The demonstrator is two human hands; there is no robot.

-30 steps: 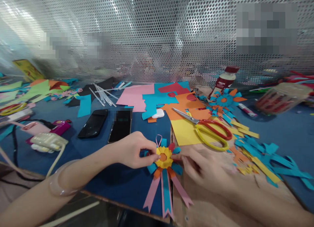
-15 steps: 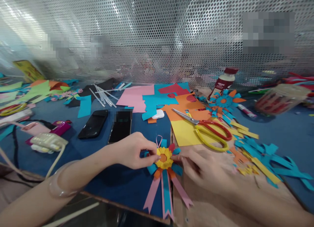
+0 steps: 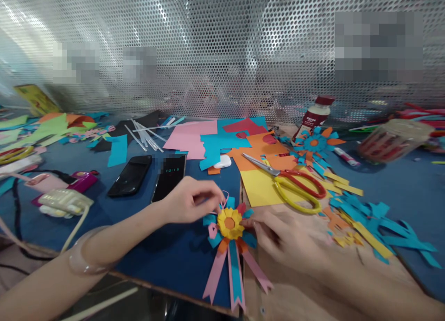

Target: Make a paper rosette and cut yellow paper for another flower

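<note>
A paper rosette (image 3: 229, 223) with a yellow folded centre, blue and red petals and pink and blue ribbon tails lies at the near edge of the blue table (image 3: 167, 251). My left hand (image 3: 189, 201) hovers just up and left of it, fingers curled with the tips pinched near the pink loop at its top. My right hand (image 3: 283, 237) rests on the tabletop at the rosette's right side, fingertips closed against its edge.
Red and yellow scissors (image 3: 295, 184) lie on a yellow sheet behind my right hand. Two phones (image 3: 149, 175) sit behind my left hand. Coloured paper sheets, blue scraps, another paper flower (image 3: 314, 145), a bottle (image 3: 314, 115) and a perforated metal screen fill the back.
My left hand has lifted up and back from the rosette's left edge to its top. The rosette has shifted slightly and a pink petal shows at its left. My right hand stays put.
</note>
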